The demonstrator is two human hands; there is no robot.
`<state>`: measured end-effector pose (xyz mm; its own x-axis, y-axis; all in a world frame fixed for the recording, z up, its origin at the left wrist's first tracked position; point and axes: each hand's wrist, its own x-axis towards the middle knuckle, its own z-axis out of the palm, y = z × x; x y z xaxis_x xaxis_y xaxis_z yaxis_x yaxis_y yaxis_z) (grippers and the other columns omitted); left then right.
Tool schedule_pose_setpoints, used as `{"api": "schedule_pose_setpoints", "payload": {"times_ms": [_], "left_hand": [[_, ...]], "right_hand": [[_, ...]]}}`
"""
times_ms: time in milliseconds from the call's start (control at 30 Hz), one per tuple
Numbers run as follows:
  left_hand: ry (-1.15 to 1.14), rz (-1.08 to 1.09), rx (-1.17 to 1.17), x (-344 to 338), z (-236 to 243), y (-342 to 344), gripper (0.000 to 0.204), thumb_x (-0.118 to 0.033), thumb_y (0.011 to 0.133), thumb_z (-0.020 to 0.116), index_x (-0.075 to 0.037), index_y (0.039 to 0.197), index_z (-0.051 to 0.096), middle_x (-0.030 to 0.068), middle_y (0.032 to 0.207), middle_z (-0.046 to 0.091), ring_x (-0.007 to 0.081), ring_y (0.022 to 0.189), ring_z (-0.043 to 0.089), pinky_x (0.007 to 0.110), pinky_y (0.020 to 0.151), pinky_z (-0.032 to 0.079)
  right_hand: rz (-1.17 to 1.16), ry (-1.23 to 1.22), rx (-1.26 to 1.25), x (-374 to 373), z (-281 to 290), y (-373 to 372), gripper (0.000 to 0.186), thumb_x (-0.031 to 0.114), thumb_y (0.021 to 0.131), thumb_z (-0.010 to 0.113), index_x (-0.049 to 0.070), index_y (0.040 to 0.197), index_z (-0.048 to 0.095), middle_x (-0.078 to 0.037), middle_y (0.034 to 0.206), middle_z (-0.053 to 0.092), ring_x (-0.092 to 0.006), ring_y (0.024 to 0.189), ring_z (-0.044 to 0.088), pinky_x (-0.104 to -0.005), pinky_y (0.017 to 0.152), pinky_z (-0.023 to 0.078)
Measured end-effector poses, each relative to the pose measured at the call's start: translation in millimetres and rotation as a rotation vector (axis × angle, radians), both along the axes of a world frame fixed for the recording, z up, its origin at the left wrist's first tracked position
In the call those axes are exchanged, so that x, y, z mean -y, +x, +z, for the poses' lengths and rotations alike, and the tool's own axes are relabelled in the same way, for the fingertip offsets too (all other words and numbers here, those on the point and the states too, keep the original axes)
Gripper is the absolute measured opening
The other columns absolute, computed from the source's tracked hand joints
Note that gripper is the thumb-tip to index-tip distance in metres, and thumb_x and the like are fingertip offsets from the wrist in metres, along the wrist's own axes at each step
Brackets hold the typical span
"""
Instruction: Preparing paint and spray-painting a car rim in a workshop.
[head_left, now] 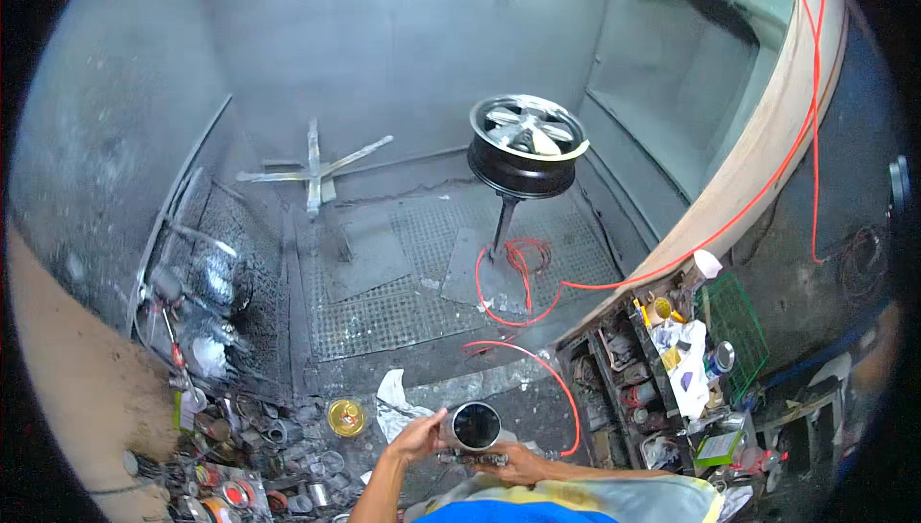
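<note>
At the bottom centre my left hand (419, 438) has its fingers closed on the side of a metal cup (453, 432) with dark liquid inside. The cup sits on what looks like a spray gun (467, 459), which my right hand (526, 465) grips. A red hose (573, 398) runs down to the right side of the gun. Left of my hands are a crumpled white cloth or paper (391, 392) and a yellow tin (345, 417).
A wheel rim (521, 173) rests on a stand (501, 227) in the booth, with a cross-shaped stand (315, 168) to its left and coiled hose (526, 259) below. Cans (235, 494) crowd the lower left. A cluttered shelf (604, 379) lines the right, beside green mesh (739, 331).
</note>
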<state>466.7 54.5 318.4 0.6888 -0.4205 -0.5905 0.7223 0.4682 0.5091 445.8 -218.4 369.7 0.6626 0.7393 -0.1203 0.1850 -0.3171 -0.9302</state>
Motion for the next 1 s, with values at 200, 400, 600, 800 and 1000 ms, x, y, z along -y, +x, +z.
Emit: {"api": "schedule_pose_setpoints", "payload": {"times_ms": [200, 400, 600, 800, 1000], "left_hand": [[0.16, 0.04, 0.139, 9, 63, 127, 0.067, -0.053, 0.108, 0.04, 0.007, 0.129, 0.061, 0.0205, 0.114, 0.073, 0.033, 0.105, 0.072, 0.044, 0.093, 0.057], [0.46, -0.168, 0.263, 51, 53, 186, 0.048, -0.04, 0.109, 0.047, 0.0, 0.129, 0.065, 0.0145, 0.111, 0.075, 0.0275, 0.103, 0.073, 0.039, 0.092, 0.058], [0.393, -0.643, 0.765, 172, 102, 197, 0.032, -0.022, 0.1, 0.065, -0.002, 0.125, 0.071, 0.0062, 0.108, 0.075, 0.0148, 0.1, 0.068, 0.031, 0.091, 0.054], [0.257, -0.636, 0.787, 201, 148, 257, 0.027, -0.026, 0.096, 0.075, -0.001, 0.089, 0.07, -0.0046, 0.079, 0.059, 0.0065, 0.078, 0.049, 0.029, 0.068, 0.043], [0.074, -0.593, 0.895, 186, 112, 333, 0.023, -0.023, 0.094, 0.077, -0.001, 0.092, 0.071, -0.0021, 0.081, 0.064, 0.0095, 0.076, 0.055, 0.032, 0.067, 0.048]], "right_hand": [[-0.148, 0.012, 0.07, 45, 32, 92, 0.042, 0.036, 0.095, 0.074, 0.008, 0.126, 0.07, -0.018, 0.129, 0.065, -0.0352, 0.119, 0.064, -0.044, 0.099, 0.052], [-0.431, 0.006, 0.257, 87, 107, 164, 0.044, 0.029, 0.093, 0.076, 0.01, 0.132, 0.068, -0.021, 0.133, 0.063, -0.036, 0.123, 0.062, -0.0437, 0.101, 0.052], [-0.604, 0.03, 0.185, 104, 147, 208, 0.048, 0.021, 0.094, 0.074, 0.003, 0.137, 0.062, -0.024, 0.129, 0.067, -0.0315, 0.125, 0.063, -0.0411, 0.104, 0.05], [-0.748, 0.195, -0.021, 110, 157, 257, 0.045, 0.017, 0.095, 0.073, 0.001, 0.136, 0.061, -0.022, 0.13, 0.067, -0.0312, 0.12, 0.064, -0.0395, 0.103, 0.049], [-0.729, 0.123, 0.158, 77, 174, 338, 0.042, 0.011, 0.093, 0.074, 0.0, 0.132, 0.062, -0.019, 0.123, 0.07, -0.0293, 0.11, 0.069, -0.0377, 0.094, 0.054]]}}
